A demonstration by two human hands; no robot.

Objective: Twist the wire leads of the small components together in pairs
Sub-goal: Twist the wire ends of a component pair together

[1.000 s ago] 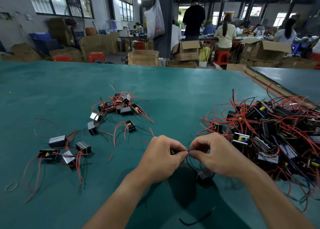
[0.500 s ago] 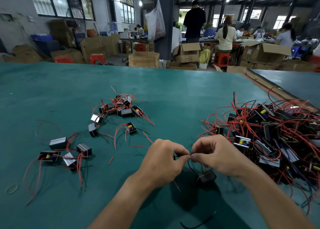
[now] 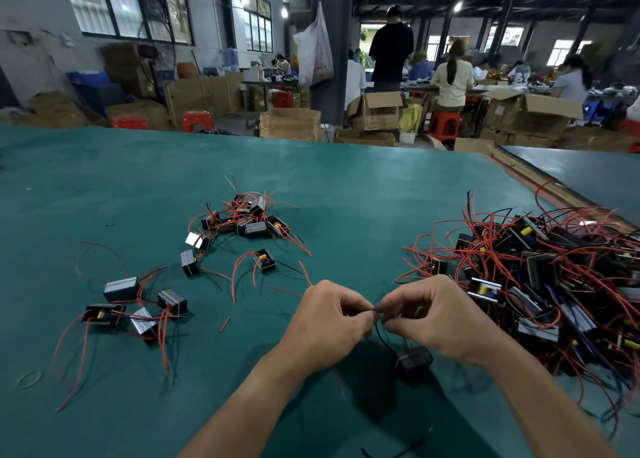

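My left hand (image 3: 329, 322) and my right hand (image 3: 440, 319) meet fingertip to fingertip over the green table (image 3: 346, 187). Both pinch the thin wire leads (image 3: 378, 314) of a small black component (image 3: 414, 360), which hangs just below the hands, close to the table. A large pile of like components with red and black leads (image 3: 540, 274) lies to the right of my right hand. Two smaller groups lie to the left: one at mid table (image 3: 249, 220), another nearer the left edge (image 3: 138, 308).
A loose black wire (image 3: 394, 450) lies near the front edge. A rubber band (image 3: 29, 378) lies at the far left. A short red wire scrap (image 3: 225, 324) lies left of my left hand. Beyond the table stand cardboard boxes (image 3: 291, 123), red stools and several people.
The hands have stayed together on the leads while the hanging component shifted slightly under my right hand. The view has tilted a little.
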